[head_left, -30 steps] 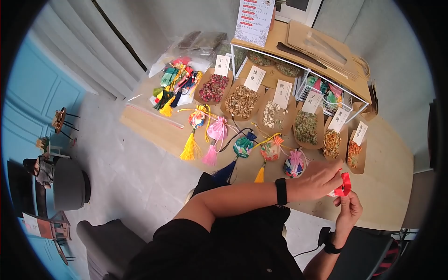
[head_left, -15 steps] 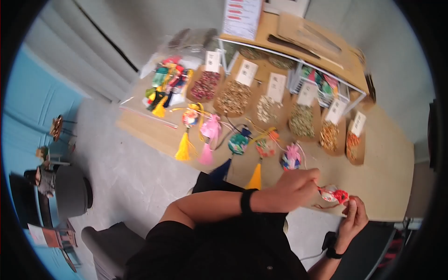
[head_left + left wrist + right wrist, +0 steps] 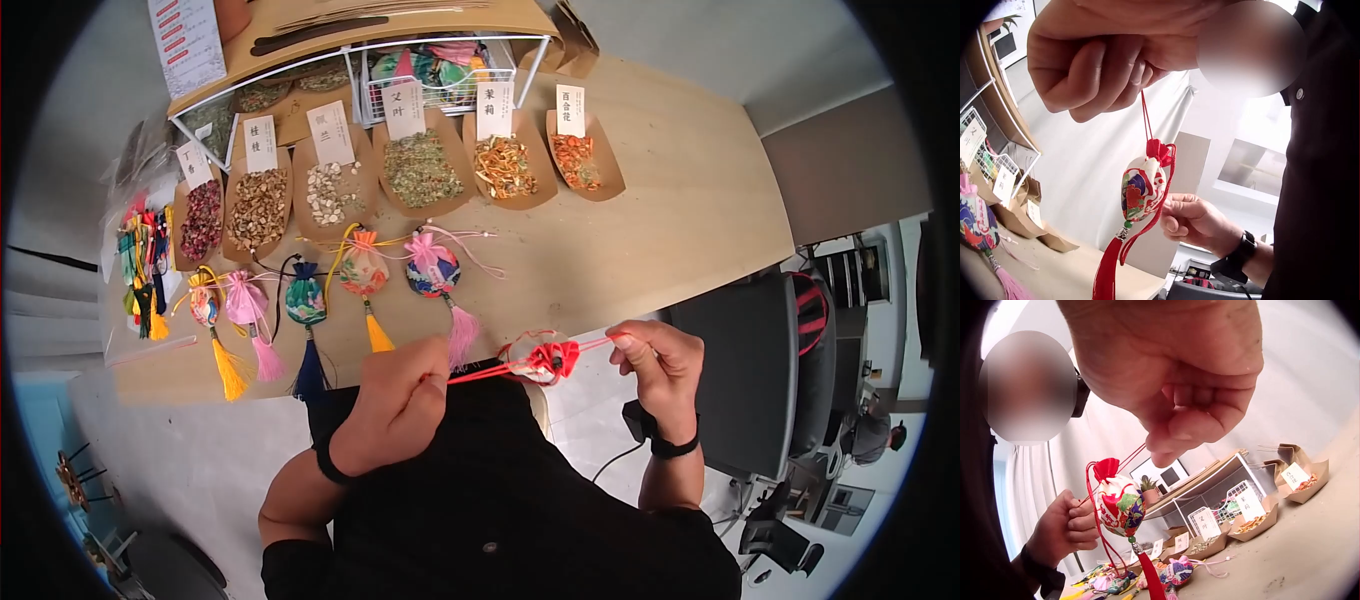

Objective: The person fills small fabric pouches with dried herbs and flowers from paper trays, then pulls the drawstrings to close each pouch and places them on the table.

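Observation:
A small white patterned pouch with a red gathered neck point(image 3: 541, 358) point(image 3: 1143, 190) point(image 3: 1120, 506) hangs on red cords between the two hands. The left hand point(image 3: 398, 405) point(image 3: 1094, 69) point(image 3: 1067, 528), at the pouch's left in the head view, curls its fingers round the cords. Thumb and fingertips of the right hand point(image 3: 662, 368) point(image 3: 1194, 222) point(image 3: 1179, 387) pinch a cord on the other side, and neither hand grips the pouch itself. Below the pouch hangs a red tassel point(image 3: 1107, 269) point(image 3: 1150, 575) under a green bead. In the head view that tassel cannot be made out.
Several tasselled pouches point(image 3: 306, 298) lie in a row along the table's point(image 3: 640, 230) near edge. Behind them stand labelled paper trays of dried herbs point(image 3: 420, 175), then a shelf with a wire basket point(image 3: 440, 95). Bundled tassels point(image 3: 145, 260) lie at the left; a black chair point(image 3: 735, 390) stands right.
The hands have drawn apart, with the cords stretched between them. My right hand has gone from the pouch's red top to a cord. The head view has turned to the right.

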Available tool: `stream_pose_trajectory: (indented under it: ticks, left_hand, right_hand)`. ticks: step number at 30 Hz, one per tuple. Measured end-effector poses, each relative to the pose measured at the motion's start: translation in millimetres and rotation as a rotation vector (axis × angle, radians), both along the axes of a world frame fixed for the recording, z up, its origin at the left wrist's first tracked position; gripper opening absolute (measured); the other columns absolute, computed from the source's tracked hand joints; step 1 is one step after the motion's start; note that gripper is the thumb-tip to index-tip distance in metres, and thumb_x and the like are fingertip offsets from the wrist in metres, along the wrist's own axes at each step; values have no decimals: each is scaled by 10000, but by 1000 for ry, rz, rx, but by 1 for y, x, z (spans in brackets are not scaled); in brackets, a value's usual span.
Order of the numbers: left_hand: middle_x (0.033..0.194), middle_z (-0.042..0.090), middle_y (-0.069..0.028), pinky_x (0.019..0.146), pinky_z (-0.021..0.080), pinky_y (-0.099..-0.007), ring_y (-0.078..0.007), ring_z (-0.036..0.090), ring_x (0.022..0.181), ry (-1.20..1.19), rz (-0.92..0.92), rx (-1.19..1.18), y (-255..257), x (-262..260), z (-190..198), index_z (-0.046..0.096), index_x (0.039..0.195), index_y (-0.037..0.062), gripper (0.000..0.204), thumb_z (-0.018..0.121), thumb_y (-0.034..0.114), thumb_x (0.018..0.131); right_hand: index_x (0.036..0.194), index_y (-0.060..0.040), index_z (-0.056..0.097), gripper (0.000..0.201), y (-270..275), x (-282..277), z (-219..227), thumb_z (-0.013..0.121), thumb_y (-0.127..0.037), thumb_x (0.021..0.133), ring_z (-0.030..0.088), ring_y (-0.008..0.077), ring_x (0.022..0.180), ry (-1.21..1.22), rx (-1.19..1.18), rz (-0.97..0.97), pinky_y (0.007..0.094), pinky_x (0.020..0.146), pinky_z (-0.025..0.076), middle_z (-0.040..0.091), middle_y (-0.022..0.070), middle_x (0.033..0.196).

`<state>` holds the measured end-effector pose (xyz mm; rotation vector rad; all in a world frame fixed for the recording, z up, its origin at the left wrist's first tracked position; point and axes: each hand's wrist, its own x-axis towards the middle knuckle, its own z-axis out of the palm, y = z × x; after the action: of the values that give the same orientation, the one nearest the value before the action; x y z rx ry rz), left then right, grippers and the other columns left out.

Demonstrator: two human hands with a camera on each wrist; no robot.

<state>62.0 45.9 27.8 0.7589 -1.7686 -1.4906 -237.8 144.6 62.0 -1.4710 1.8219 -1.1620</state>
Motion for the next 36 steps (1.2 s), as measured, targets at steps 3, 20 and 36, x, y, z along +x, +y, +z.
stream_pose_trajectory:
  ticks: [3, 20, 36]
  left_hand:
    - [686, 497, -140, 547, 392, -374, -262, 497, 566, -39, 41, 6, -8, -9, -17, 495, 807, 14, 89, 549, 21, 877]
    - [684, 588, -180, 570, 442, -463, -373, 610, 636, -515, 230, -459, -54, -67, -48, 546, 772, 12, 198, 663, 154, 845]
    - [823, 634, -175, 644, 502, -511, -372, 658, 804, -660, 341, -745, -93, -85, -76, 584, 837, 21, 181, 687, 170, 833]
  right_hand:
    - [973, 28, 783, 155, -7, -3, -10, 733, -116, 1001, 656, 105, 620, -2, 51, -53, 248, 547, 507, 720, 77, 725]
    - [1032, 20, 781, 194, -63, -48, -66, 716, -163, 1027, 536, 62, 624, -254, 304, -81, 234, 572, 439, 659, 4, 706]
    - [1072, 13, 763, 214, -110, -39, -124, 740, -182, 989, 620, 98, 702, -122, 162, -130, 273, 650, 515, 699, 30, 781]
